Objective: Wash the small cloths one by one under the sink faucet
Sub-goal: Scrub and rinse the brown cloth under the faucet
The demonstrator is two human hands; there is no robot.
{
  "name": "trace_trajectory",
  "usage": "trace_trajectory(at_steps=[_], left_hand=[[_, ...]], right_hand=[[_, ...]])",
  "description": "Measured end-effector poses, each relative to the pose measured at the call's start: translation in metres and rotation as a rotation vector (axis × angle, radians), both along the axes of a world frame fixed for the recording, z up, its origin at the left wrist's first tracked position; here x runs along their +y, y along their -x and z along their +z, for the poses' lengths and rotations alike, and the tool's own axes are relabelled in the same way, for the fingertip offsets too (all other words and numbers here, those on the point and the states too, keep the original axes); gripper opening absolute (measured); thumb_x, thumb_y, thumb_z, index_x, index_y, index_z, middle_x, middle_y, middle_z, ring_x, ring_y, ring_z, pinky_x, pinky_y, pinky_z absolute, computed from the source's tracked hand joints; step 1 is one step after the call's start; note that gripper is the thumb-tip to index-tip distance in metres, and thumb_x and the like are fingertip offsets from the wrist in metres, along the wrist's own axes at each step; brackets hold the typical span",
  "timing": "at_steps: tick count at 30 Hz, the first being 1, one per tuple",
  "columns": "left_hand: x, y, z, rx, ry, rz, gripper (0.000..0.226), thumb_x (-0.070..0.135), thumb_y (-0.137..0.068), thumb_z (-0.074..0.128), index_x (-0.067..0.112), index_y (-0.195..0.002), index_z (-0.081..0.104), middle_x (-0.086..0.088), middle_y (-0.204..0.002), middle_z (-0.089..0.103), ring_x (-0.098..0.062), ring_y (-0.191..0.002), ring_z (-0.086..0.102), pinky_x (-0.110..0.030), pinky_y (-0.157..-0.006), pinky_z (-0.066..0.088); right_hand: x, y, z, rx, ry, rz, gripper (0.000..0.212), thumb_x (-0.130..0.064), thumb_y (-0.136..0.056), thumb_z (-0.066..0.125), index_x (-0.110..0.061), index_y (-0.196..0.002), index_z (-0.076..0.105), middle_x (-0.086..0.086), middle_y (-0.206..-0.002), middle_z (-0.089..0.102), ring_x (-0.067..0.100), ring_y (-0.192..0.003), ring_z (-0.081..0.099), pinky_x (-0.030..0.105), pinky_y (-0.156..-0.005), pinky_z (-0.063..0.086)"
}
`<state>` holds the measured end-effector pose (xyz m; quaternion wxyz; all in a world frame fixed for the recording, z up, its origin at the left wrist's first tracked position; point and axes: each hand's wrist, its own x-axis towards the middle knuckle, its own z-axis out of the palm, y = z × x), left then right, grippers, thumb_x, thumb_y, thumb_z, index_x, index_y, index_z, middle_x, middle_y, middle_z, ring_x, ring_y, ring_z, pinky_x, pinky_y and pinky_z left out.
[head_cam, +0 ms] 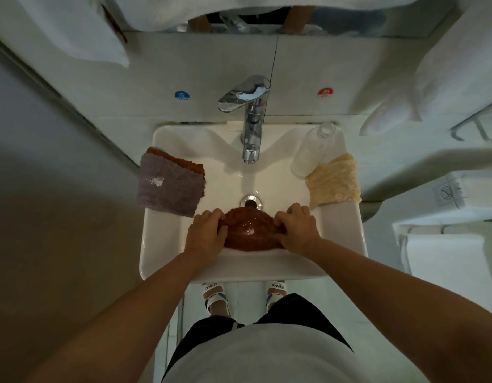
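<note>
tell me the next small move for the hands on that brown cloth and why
Probably lift the brown cloth back toward the faucet. The left hand and right hand grip its two sides low in the sink, nearer the person than the spout, and no water stream is visible reaching it.

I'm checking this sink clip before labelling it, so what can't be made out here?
- Head view: the orange cloth under the purple cloth; only an edge shows.
- The drain, partly covered by the brown cloth.
- Fingertips of the left hand and right hand, buried in the folds.
- Water from the faucet: too faint to tell.
- Bottle contents: unclear.
</note>
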<state>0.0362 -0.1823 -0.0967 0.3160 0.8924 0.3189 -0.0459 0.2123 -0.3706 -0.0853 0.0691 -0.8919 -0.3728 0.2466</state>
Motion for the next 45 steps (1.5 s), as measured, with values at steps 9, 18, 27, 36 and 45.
trace_trajectory(at_steps=[9,18,27,36,45], left_hand=[[-0.008,-0.021,0.059,-0.312,0.62,0.247,0.018,0.001,-0.097,0.054,0.019,-0.095,0.053,0.01,-0.079,0.061,-0.007,-0.074,0.058,-0.022,-0.067,0.05],[-0.023,-0.058,0.101,-0.641,0.999,0.572,0.015,0.022,-0.108,0.048,0.014,-0.111,0.061,-0.015,-0.105,0.067,-0.02,-0.095,0.066,-0.036,-0.079,0.058],[-0.041,-0.081,0.099,-0.658,0.718,0.879,0.017,0.016,-0.103,0.048,0.012,-0.091,0.06,-0.005,-0.085,0.063,-0.018,-0.08,0.062,-0.028,-0.069,0.054],[-0.041,-0.075,0.101,-0.587,0.656,0.575,0.018,0.033,-0.105,0.047,0.023,-0.094,0.057,-0.005,-0.083,0.062,-0.024,-0.075,0.061,-0.044,-0.066,0.053],[-0.051,-0.083,0.114,-0.639,0.882,0.868,0.027,0.014,-0.1,0.045,0.014,-0.074,0.051,0.002,-0.071,0.052,-0.009,-0.067,0.053,-0.032,-0.064,0.046]], right_hand=[[0.018,0.013,0.057,0.614,-0.61,-0.407,0.028,-0.008,-0.076,0.077,-0.013,-0.081,0.05,-0.008,-0.078,0.063,0.004,-0.062,0.052,0.021,-0.062,0.046],[0.059,0.03,0.098,0.739,-0.892,-0.472,0.024,-0.002,-0.094,0.066,-0.016,-0.114,0.062,0.001,-0.103,0.07,0.014,-0.097,0.067,0.027,-0.085,0.057],[0.066,0.056,0.093,0.608,-0.847,-0.373,0.007,-0.016,-0.106,0.048,-0.016,-0.1,0.049,-0.002,-0.077,0.056,0.005,-0.065,0.055,0.023,-0.058,0.048],[0.085,0.029,0.099,0.419,-0.86,-0.579,0.011,-0.024,-0.107,0.046,-0.014,-0.104,0.047,-0.001,-0.081,0.06,0.003,-0.066,0.058,0.031,-0.063,0.052],[0.093,0.039,0.099,0.447,-0.769,-0.551,0.018,-0.024,-0.108,0.043,-0.011,-0.098,0.052,-0.002,-0.076,0.059,0.003,-0.066,0.057,0.038,-0.069,0.053]])
